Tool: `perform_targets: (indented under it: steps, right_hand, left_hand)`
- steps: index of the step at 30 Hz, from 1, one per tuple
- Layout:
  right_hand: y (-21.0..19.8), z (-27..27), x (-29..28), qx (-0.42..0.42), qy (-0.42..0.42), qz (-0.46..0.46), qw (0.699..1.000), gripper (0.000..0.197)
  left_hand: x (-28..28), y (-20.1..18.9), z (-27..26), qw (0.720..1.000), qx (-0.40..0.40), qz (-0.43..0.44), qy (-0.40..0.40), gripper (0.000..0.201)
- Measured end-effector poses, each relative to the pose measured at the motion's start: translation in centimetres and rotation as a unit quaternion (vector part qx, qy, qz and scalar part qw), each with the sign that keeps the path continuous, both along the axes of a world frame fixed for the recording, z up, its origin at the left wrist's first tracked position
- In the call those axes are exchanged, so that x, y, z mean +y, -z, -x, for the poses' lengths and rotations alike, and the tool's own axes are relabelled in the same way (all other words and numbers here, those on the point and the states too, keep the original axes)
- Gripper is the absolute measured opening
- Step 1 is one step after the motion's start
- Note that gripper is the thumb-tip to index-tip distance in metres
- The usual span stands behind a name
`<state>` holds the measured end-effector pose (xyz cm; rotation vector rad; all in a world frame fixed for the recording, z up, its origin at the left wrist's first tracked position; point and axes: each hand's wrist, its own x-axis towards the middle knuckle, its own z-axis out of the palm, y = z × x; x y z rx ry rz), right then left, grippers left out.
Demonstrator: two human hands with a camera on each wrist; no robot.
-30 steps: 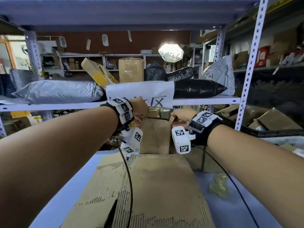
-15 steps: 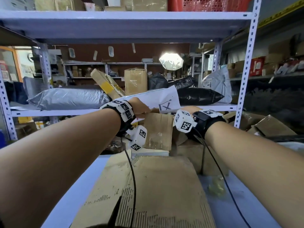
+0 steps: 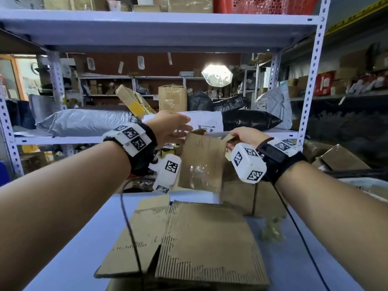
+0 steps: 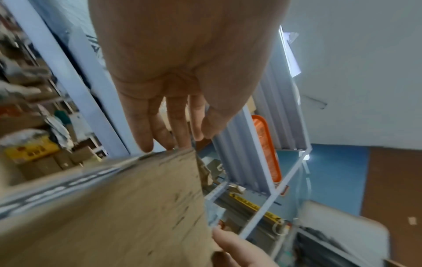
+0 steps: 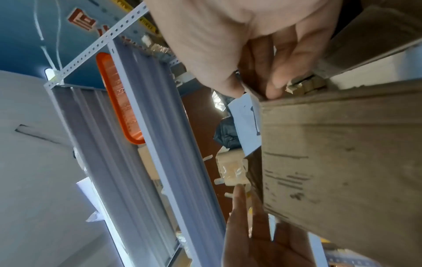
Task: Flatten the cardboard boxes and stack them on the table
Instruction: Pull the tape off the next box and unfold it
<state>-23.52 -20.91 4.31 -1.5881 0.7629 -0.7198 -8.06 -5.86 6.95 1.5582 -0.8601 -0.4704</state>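
A small brown cardboard box (image 3: 201,162) with clear tape on its face is held up above the far end of the table. My right hand (image 3: 243,137) pinches its top right flap (image 5: 255,72) between thumb and fingers. My left hand (image 3: 170,127) is spread with straight fingers (image 4: 175,126) at the box's upper left corner (image 4: 182,157), just touching or a hair off it. A flattened cardboard sheet (image 3: 189,240) lies on the pale blue table (image 3: 69,255) in front of me. Another brown box (image 3: 252,198) stands behind it, under the held box.
A metal rack (image 3: 308,80) rises behind the table, its shelf holding grey and black bags and a white paper sign (image 3: 207,120). More cartons (image 3: 340,158) pile up at the right. A crumpled bit of tape (image 3: 270,229) lies on the table's right side. A cable (image 3: 128,223) crosses the flattened sheet.
The small box has been lifted higher off the table. My left hand let go and its fingers straightened, while the right hand kept its pinch on the flap. My head tilted upward.
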Motion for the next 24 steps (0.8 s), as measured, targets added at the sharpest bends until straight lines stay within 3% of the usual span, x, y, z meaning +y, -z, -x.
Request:
perform_targets:
  steps: [3, 8, 10, 12, 14, 24]
  right_hand:
    - [0.7, 1.7, 1.9, -0.028, 0.028, -0.048, 0.998, 0.029]
    - [2.8, 4.0, 5.8, -0.107, 0.038, -0.120, 0.986, 0.008]
    - [3.5, 4.6, 6.8, -0.117, 0.028, -0.116, 0.986, 0.008]
    - [3.9, 5.3, 7.5, -0.129, 0.027, -0.110, 0.985, 0.011]
    - [4.0, 5.9, 7.8, -0.156, 0.040, -0.104, 0.982, 0.010]
    - [3.3, 7.7, 9.4, -0.188, 0.040, 0.045, 0.980, 0.019]
  left_hand:
    - [2.3, 1.3, 0.8, 1.000, 0.003, -0.012, 0.016, 0.021]
    - [5.3, 3.9, 1.1, 0.998, -0.043, -0.031, -0.024, 0.017]
    - [6.2, 4.6, 1.3, 0.997, -0.059, -0.054, -0.020, 0.018]
    - [6.7, 5.1, 1.6, 0.995, -0.069, -0.075, -0.009, 0.039]
    - [7.0, 5.0, 1.8, 0.993, -0.086, -0.078, -0.005, 0.046]
    - [8.1, 3.2, 2.6, 0.992, -0.108, -0.067, -0.027, 0.034]
